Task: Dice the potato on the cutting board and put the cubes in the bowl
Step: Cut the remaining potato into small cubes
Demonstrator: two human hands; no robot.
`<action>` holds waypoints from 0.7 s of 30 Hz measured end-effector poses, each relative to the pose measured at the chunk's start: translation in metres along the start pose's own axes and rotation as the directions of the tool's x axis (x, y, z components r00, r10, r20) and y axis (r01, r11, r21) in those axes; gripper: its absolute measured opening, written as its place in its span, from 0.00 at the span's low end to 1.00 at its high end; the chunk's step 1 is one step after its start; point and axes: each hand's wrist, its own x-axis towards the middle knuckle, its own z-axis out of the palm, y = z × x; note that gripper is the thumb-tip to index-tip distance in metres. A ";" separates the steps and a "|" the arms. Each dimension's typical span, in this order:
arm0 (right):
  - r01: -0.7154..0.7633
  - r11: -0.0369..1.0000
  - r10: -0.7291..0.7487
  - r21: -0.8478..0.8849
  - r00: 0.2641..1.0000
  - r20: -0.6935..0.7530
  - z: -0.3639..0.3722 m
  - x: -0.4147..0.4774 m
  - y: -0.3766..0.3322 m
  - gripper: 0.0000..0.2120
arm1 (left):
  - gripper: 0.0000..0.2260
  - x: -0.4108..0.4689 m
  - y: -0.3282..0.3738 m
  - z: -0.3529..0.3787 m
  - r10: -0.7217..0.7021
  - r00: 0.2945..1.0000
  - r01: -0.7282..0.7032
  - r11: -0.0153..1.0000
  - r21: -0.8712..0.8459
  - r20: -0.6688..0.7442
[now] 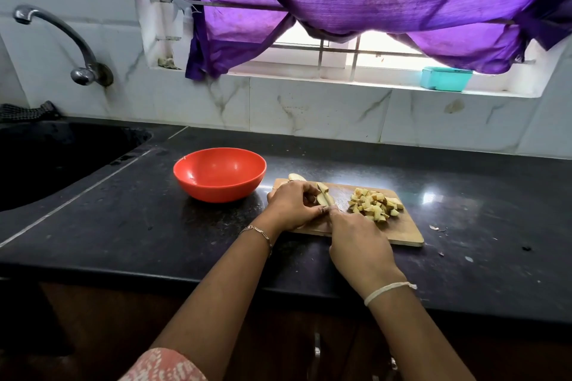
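Observation:
A wooden cutting board (405,233) lies on the black counter. My left hand (291,206) curls over potato strips (323,195) at the board's left end and holds them down. My right hand (356,241) is closed around a knife handle that it hides; the blade (339,202) lies just right of the strips. A pile of potato cubes (376,202) sits on the board's right half. Another potato piece (295,177) rests at the board's far left corner. The red bowl (219,175) stands empty to the left of the board.
A dark sink (55,161) is set in the counter at the left, with a tap (62,40) above it. Small peel scraps (436,228) lie on the counter right of the board. A teal box (445,79) sits on the window sill.

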 end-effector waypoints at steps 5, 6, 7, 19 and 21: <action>-0.002 1.000 0.002 -0.005 1.000 0.009 -0.002 0.000 -0.001 0.20 | 0.20 -0.001 0.000 0.000 -0.002 1.000 0.002 1.000 0.005 0.001; -0.003 1.000 0.003 -0.008 1.000 0.015 -0.003 0.001 -0.001 0.21 | 0.20 -0.001 0.000 0.000 -0.001 1.000 0.001 1.000 0.005 -0.001; -0.004 1.000 0.005 -0.011 1.000 0.023 -0.003 0.002 -0.001 0.21 | 0.19 -0.001 0.000 0.000 -0.002 1.000 0.002 1.000 0.004 -0.003; 0.001 0.999 0.002 -0.045 0.998 0.062 -0.017 0.005 -0.001 0.17 | 0.23 -0.006 0.008 0.000 -0.012 1.000 0.012 1.000 -0.029 -0.011; -0.002 0.999 0.006 -0.053 0.997 0.081 -0.022 0.004 0.001 0.17 | 0.22 -0.006 0.008 -0.001 -0.015 1.000 0.015 1.000 -0.014 -0.008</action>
